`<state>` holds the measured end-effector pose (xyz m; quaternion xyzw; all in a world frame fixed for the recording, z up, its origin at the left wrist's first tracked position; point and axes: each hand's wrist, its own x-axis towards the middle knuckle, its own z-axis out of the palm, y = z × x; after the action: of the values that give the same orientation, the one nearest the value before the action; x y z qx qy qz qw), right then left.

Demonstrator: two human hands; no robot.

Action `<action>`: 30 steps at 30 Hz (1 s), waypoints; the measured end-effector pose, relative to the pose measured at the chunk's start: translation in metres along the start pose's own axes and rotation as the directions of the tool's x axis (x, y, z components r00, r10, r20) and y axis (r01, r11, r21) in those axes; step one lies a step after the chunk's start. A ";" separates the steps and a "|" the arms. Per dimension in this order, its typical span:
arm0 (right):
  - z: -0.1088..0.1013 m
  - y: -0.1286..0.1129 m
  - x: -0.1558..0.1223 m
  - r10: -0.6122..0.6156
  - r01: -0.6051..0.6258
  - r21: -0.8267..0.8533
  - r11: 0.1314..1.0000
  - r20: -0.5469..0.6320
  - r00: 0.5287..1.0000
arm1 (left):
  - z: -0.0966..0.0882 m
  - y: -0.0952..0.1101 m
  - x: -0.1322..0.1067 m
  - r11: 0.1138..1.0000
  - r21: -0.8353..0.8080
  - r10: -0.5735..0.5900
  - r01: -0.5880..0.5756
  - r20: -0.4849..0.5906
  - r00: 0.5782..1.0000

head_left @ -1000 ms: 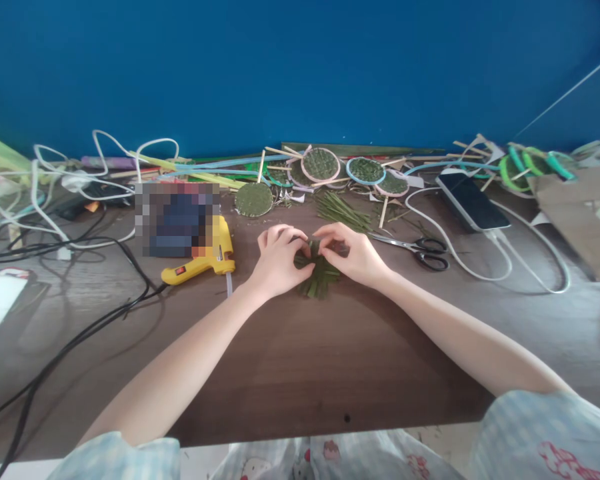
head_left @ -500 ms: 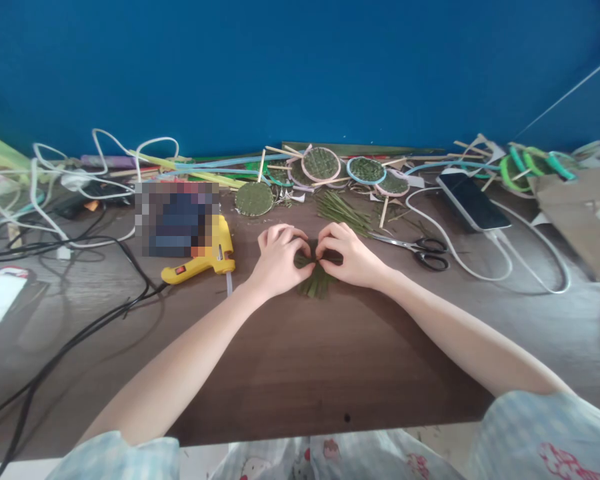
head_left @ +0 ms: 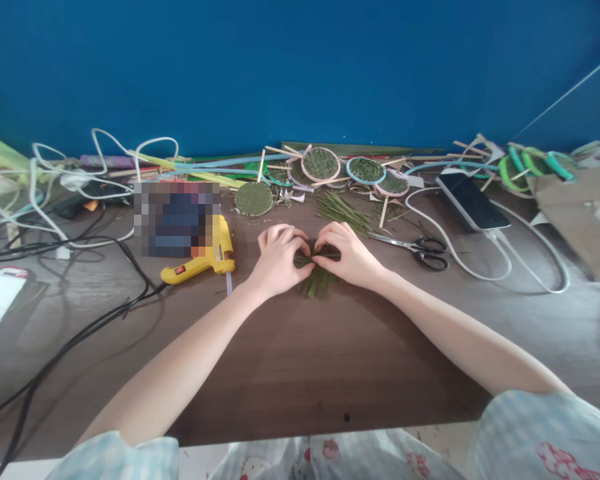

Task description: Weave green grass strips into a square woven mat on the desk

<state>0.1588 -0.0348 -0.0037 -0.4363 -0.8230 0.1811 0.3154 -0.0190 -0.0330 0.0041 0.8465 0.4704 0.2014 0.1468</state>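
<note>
In the middle of the table, a small piece of green leaf strips [head_left: 318, 283] lies under and between both hands, its loose ends fanning toward me. My left hand [head_left: 281, 259] is closed, thumb and fingers pinching the strips from the left. Opposite it, my right hand [head_left: 349, 255] pinches the same strips, its fingertips touching or nearly touching those of the left. Much of the piece is hidden behind the fingers. Just beyond my right hand lies a loose bundle of green leaf strips [head_left: 344, 212].
Scissors [head_left: 415, 249] with black handles lie to the right, near a phone [head_left: 473, 200] on a white cable. A yellow glue gun [head_left: 200, 265] rests at the left, beside black cables [head_left: 95, 321]. Small round woven fans [head_left: 321, 165] line the blue wall [head_left: 300, 73]. Cardboard [head_left: 577, 217] sits far right.
My right hand has shifted slightly left, its fingertips closer to my left hand's. My left hand and the surrounding things stay in place.
</note>
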 end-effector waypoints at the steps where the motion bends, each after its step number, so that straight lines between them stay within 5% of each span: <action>1: 0.001 0.000 0.000 0.007 -0.007 -0.003 1.000 0.001 1.000 | 0.000 0.000 0.000 1.000 0.000 -0.002 0.002 0.002 1.000; 21: 0.010 0.001 0.002 0.144 -0.148 -0.049 0.988 -0.073 0.987 | 0.002 -0.002 0.001 1.000 0.010 0.016 -0.016 -0.005 1.000; 30: -0.008 0.000 0.003 0.249 -0.249 0.009 0.968 -0.077 0.965 | 0.001 0.000 0.000 1.000 0.012 0.009 -0.009 -0.006 1.000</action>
<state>0.1627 -0.0326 0.0030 -0.5431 -0.7489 0.2018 0.3217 -0.0187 -0.0325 0.0034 0.8489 0.4682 0.2018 0.1392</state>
